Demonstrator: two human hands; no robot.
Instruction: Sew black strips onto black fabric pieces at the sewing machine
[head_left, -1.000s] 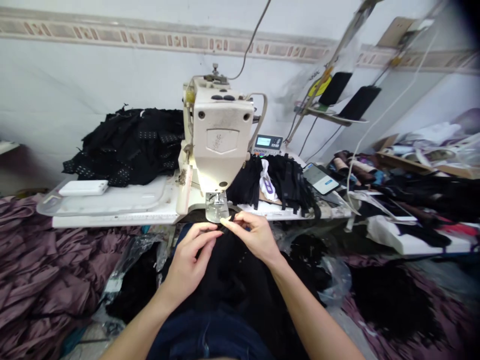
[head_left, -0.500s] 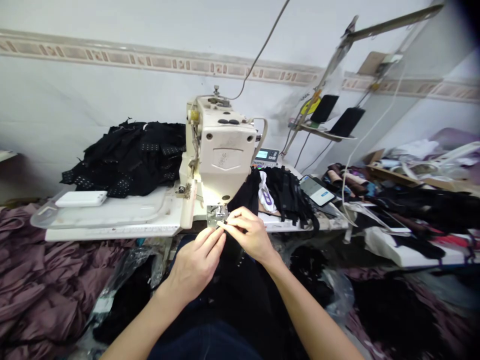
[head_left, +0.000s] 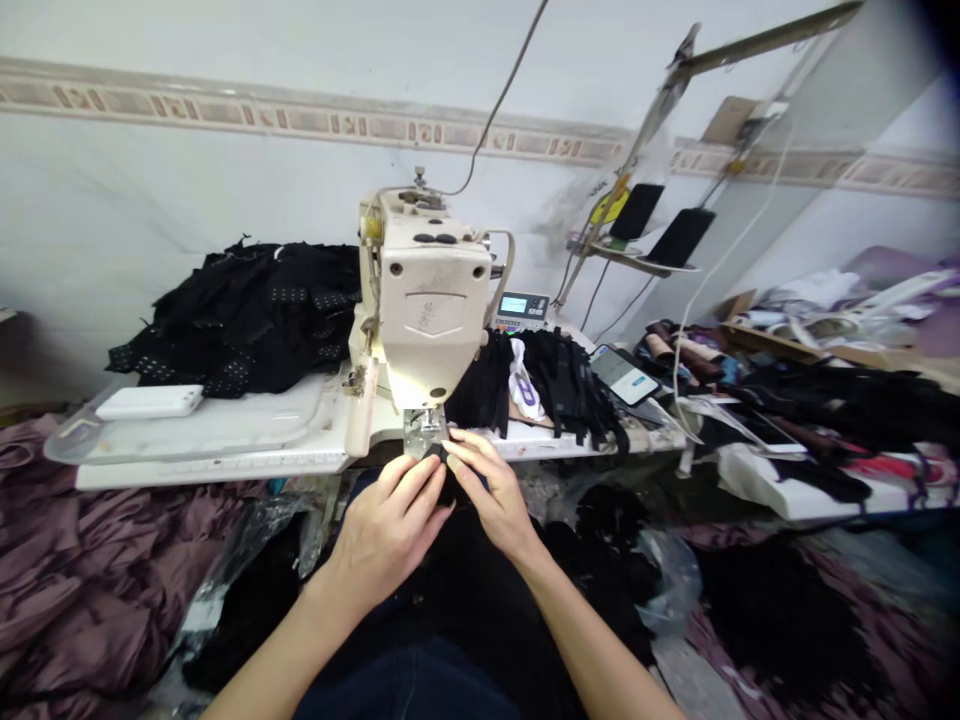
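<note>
A cream sewing machine [head_left: 427, 310] stands on a white table [head_left: 225, 440]. Both of my hands meet just in front of its presser foot [head_left: 421, 428]. My left hand [head_left: 386, 535] has its fingers closed on a piece of black fabric [head_left: 457, 560] at the needle. My right hand [head_left: 487, 495] pinches the same black fabric from the right side. The fabric hangs down over my lap.
A heap of black fabric pieces [head_left: 240, 315] lies left of the machine, with a white flat box [head_left: 150, 402] in front of it. Black straps [head_left: 562, 385] and a phone [head_left: 622, 375] lie to the right. Purple cloth [head_left: 75, 570] covers the left side.
Both hands have shifted up and closer together at the presser foot, gathering the black fabric between them. The view has drifted slightly.
</note>
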